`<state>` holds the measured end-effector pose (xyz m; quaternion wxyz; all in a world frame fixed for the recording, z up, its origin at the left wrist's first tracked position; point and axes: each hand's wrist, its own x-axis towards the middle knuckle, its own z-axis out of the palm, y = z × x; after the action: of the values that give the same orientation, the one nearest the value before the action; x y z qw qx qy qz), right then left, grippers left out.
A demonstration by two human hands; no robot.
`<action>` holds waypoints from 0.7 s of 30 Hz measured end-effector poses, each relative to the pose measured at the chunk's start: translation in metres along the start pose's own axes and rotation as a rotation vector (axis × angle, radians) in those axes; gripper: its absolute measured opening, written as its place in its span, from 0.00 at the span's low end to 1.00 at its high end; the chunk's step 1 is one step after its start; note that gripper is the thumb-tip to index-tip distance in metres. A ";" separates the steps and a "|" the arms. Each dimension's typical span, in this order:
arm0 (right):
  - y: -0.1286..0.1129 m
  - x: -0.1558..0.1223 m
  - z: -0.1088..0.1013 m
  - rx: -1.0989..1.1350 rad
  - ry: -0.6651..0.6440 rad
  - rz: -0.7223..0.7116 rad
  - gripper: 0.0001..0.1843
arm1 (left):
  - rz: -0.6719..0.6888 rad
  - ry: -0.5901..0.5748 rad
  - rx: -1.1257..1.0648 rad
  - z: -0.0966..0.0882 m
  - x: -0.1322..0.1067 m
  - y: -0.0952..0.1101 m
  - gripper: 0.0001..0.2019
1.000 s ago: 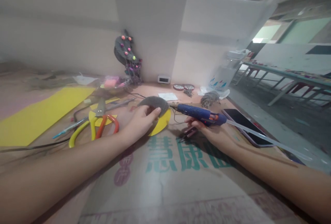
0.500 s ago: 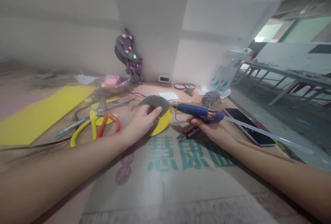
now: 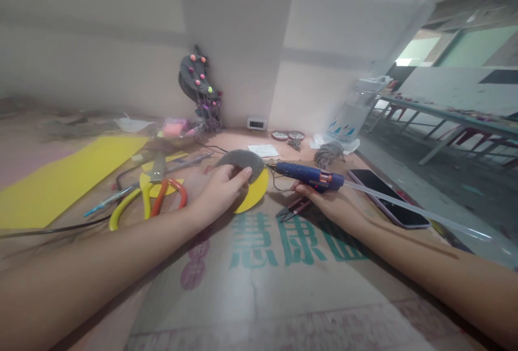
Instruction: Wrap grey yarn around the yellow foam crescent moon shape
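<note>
My left hand [image 3: 229,186] is closed on a rounded grey piece [image 3: 246,160] wrapped in what looks like yarn, thumb on top. Beneath the hand and the grey piece shows a yellow disc [image 3: 256,191]. In my right hand [image 3: 324,198] is a blue glue gun [image 3: 303,174], its nozzle pointing left at the grey piece's right edge. A long clear glue stick [image 3: 404,207] sticks out of the gun's back end. Just below the gun, dark thread snips [image 3: 294,209] lie on the printed cardboard [image 3: 259,291], near my right fingers.
Scissors with yellow and orange handles [image 3: 149,200] and a yellow sheet [image 3: 73,178] lie left. Along the back are a pinned grey crescent [image 3: 194,78], a small digital display [image 3: 257,123] and grey yarn [image 3: 328,154]. A phone [image 3: 388,197] and a water bottle [image 3: 350,113] stand right.
The glue gun has shifted very slightly left with my right hand. My left hand keeps its hold on the grey piece. The whole view has moved a little.
</note>
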<state>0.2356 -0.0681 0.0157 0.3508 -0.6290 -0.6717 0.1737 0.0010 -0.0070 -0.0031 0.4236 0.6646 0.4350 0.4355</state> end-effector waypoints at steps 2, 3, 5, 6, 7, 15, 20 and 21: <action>0.001 0.000 0.000 -0.004 0.010 0.009 0.15 | -0.001 0.005 0.001 0.000 0.000 -0.001 0.18; 0.001 0.000 -0.001 -0.003 0.013 0.008 0.16 | -0.001 0.010 0.002 0.000 0.001 -0.001 0.18; 0.000 -0.001 -0.001 0.002 0.015 -0.015 0.15 | -0.001 0.021 0.008 0.000 0.001 -0.002 0.18; -0.001 -0.001 -0.001 0.011 0.015 -0.031 0.14 | -0.001 0.027 0.012 0.000 0.002 -0.002 0.19; -0.002 -0.002 -0.002 0.025 0.012 -0.045 0.13 | -0.001 0.033 0.016 0.000 0.002 -0.002 0.18; 0.000 0.000 0.001 0.058 -0.003 -0.013 0.15 | -0.007 0.023 -0.005 0.000 0.001 -0.002 0.18; 0.005 0.002 0.001 -0.012 0.007 0.043 0.18 | -0.018 -0.012 -0.020 0.001 0.000 -0.003 0.18; 0.005 0.002 0.001 -0.015 0.003 0.034 0.18 | -0.015 -0.016 -0.024 0.001 0.001 -0.003 0.18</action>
<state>0.2390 -0.0655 0.0122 0.3443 -0.6430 -0.6617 0.1738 0.0013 -0.0058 -0.0062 0.4382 0.6598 0.4312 0.4320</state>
